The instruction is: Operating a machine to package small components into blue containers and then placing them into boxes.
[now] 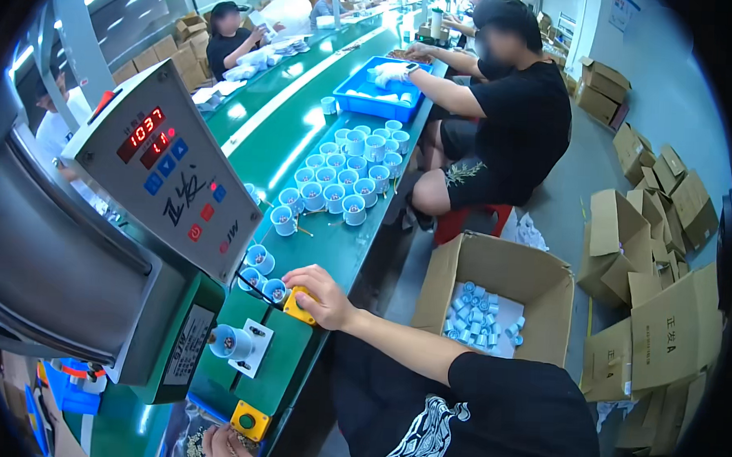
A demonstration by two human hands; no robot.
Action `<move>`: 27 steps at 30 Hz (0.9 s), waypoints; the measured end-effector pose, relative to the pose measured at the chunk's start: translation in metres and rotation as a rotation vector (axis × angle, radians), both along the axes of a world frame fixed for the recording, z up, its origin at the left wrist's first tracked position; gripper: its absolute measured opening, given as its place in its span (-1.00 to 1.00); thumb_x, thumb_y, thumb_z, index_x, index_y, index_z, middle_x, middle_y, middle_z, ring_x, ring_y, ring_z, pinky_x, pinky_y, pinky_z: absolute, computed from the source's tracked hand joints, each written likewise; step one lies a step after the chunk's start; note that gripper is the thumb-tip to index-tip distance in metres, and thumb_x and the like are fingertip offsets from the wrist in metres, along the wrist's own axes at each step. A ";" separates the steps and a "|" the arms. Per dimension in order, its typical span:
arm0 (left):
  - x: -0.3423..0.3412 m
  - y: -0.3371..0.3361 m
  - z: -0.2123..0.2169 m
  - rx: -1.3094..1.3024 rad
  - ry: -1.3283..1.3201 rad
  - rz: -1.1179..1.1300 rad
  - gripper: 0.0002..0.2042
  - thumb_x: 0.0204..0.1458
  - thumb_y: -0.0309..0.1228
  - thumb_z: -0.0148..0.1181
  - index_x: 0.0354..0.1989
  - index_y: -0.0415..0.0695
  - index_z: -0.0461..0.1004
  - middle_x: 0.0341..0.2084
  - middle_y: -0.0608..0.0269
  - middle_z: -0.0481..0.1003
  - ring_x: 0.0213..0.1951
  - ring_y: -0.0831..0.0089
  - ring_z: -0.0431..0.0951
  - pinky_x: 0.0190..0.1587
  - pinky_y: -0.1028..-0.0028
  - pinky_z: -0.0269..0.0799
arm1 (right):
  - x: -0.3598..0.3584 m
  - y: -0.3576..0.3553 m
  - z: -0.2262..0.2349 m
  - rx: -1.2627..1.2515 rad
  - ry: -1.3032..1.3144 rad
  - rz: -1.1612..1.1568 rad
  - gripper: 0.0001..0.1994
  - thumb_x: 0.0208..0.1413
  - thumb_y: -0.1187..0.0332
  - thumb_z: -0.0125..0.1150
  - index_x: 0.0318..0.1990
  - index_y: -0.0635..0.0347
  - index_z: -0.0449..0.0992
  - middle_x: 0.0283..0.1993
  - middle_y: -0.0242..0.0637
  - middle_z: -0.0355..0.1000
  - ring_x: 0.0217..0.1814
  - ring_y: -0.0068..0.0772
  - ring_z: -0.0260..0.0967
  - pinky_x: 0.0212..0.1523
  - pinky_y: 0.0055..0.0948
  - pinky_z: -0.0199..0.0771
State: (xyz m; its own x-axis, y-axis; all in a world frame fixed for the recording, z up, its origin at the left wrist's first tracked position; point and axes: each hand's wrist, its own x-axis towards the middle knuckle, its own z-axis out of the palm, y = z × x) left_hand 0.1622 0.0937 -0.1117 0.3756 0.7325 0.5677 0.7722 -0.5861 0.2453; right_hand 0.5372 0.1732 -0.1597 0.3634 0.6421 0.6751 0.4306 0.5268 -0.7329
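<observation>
My right hand (322,298) rests on a yellow push-button box (300,306), its fingers curled over the top and side. Low in the view, my left hand (230,449) has its fingers bent together beside another yellow box with a green button (247,420). Small pale pieces (196,450) lie by those fingers; what they pinch, if anything, is hidden. Between the hands, a light-blue cup (230,343) sits tilted in the picture at a white metal fixture (254,348), under a grey press machine (79,249). Several blue cups (274,291) stand close to my right hand.
A control panel (166,167) with red digits juts out above. Many blue cups with small contents (333,196) cover the green table (260,134). A co-worker (522,113) sits by a blue tray (379,106). An open carton (495,271) of blue cups stands on the right.
</observation>
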 end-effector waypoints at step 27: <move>-0.016 0.007 -0.010 -0.128 -0.217 0.273 -0.94 0.13 -0.58 0.30 -0.26 -0.29 0.62 -0.34 0.05 0.60 -0.29 0.13 0.60 -0.16 0.28 0.50 | 0.003 0.005 -0.013 -0.131 -0.014 0.129 -0.80 0.32 0.38 0.08 -0.14 0.25 0.63 -0.07 -0.17 0.58 0.02 -0.19 0.51 0.11 -0.28 0.50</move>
